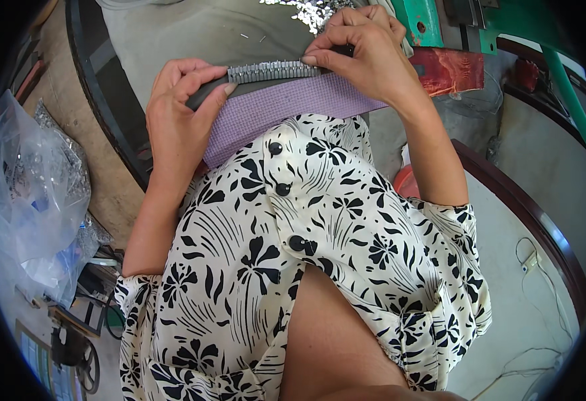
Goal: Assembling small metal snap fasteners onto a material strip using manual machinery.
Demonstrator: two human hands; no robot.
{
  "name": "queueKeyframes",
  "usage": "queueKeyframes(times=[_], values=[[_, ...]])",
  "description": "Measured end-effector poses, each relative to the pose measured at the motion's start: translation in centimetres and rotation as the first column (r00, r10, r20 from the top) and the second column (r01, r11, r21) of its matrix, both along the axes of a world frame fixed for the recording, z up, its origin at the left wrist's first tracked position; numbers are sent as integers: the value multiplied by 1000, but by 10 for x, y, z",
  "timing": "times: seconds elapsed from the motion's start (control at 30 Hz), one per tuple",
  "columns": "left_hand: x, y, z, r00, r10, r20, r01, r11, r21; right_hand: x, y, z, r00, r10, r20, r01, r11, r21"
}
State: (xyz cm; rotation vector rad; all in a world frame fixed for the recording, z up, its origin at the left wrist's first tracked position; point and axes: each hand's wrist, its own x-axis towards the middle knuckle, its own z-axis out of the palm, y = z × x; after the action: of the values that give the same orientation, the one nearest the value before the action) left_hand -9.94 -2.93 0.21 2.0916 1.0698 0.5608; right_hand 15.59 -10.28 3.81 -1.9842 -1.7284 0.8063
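A narrow grey ridged strip (273, 71), made up of a row of small metal-like segments, lies crosswise between my hands. My left hand (179, 107) pinches its left end between thumb and fingers. At the right end is my right hand (369, 53), thumb and forefinger pressed together at the strip's upper edge; any tiny piece between them is hidden. Beneath the strip is a purple woven mat (286, 103) by my lap. Past my right fingertips, a heap of small shiny silver pieces (313, 15) rests on a grey-green cloth (172, 30).
Two tiny slivers (253, 37) lie loose on the cloth. Green metal machine parts (421, 27) and a red board (450, 70) stand to the right. Clear plastic bags (36, 194) crowd the left side, above a black handwheel (87, 367). Thin cables (540, 267) trail across the floor at right.
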Motion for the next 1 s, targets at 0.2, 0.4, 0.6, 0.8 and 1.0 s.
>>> queueKeyframes(times=[0.2, 0.4, 0.6, 0.8, 1.0], values=[[1, 0, 2, 1000, -15, -4, 15, 1000, 1, 11, -13, -35, 988, 37, 149, -69, 974, 216], [1, 0, 1, 1000, -14, 15, 14, 1000, -8, 11, -13, -36, 988, 25, 153, -63, 965, 254], [3, -1, 2, 1000, -20, 8, 20, 1000, -5, 20, -10, -34, 998, 16, 56, -26, 981, 192], [2, -1, 3, 1000, -9, 18, 10, 1000, -17, 10, 1, -2, 991, -28, -132, 33, 999, 37], [1, 0, 0, 999, 6, 34, -4, 999, -41, 1, 7, -7, 995, 83, -56, -79, 995, 60]])
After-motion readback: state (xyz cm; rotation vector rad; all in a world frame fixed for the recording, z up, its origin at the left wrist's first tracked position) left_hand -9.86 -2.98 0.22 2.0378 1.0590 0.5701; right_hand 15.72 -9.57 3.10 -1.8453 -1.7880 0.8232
